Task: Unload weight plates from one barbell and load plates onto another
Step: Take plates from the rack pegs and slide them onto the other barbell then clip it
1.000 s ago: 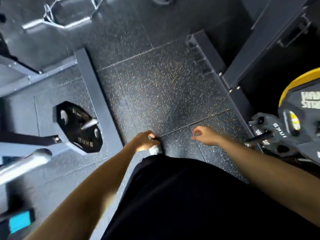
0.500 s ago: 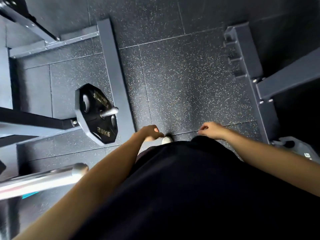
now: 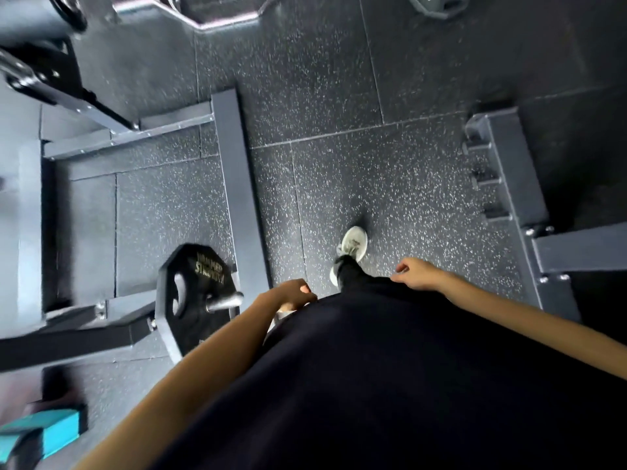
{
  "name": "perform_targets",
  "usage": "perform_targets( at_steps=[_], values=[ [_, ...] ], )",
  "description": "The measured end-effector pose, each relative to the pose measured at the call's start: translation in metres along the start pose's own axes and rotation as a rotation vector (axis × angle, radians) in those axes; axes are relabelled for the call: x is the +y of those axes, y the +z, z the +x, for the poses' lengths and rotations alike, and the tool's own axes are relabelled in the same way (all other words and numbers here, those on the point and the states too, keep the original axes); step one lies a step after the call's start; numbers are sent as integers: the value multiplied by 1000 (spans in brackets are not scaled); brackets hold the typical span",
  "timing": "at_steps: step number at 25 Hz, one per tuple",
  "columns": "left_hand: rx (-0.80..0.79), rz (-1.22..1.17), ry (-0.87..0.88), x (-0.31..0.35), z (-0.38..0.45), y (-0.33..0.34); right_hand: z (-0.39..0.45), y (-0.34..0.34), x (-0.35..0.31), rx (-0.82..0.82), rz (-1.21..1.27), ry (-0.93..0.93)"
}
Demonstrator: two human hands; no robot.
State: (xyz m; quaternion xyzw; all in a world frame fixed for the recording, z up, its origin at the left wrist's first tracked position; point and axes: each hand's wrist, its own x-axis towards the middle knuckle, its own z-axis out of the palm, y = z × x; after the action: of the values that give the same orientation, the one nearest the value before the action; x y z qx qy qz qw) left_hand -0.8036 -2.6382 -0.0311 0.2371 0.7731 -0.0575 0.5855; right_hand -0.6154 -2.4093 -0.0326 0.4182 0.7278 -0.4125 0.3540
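Underfoot speckled rubber floor (image 3: 356, 96); left hand (image 3: 291, 295), right hand (image 3: 419, 273) loosely curled, empty.

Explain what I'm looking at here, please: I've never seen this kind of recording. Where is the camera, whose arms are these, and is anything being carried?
The camera sits on a person's head, looking down. The left hand and right hand hang loosely curled and hold nothing. Below is speckled rubber gym floor and one pale shoe stepping forward. At the left, a black weight plate sits on a steel peg of a grey rack frame. Another frame stands at the right.
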Motion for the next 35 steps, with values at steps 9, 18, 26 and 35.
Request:
perform_targets(
  at_steps=[9,18,26,35],
  values=[
    [326,-216,15,110,60,-241,94,-211,-77,27,103,-72],
    [142,-28,122,258,178,-440,221,-376,-110,94,298,1],
    [8,280,272,453,256,-636,288,-566,-107,286,450,115],
    [-99,659,274,711,366,-725,386,-750,-27,245,593,226]
  ],
)
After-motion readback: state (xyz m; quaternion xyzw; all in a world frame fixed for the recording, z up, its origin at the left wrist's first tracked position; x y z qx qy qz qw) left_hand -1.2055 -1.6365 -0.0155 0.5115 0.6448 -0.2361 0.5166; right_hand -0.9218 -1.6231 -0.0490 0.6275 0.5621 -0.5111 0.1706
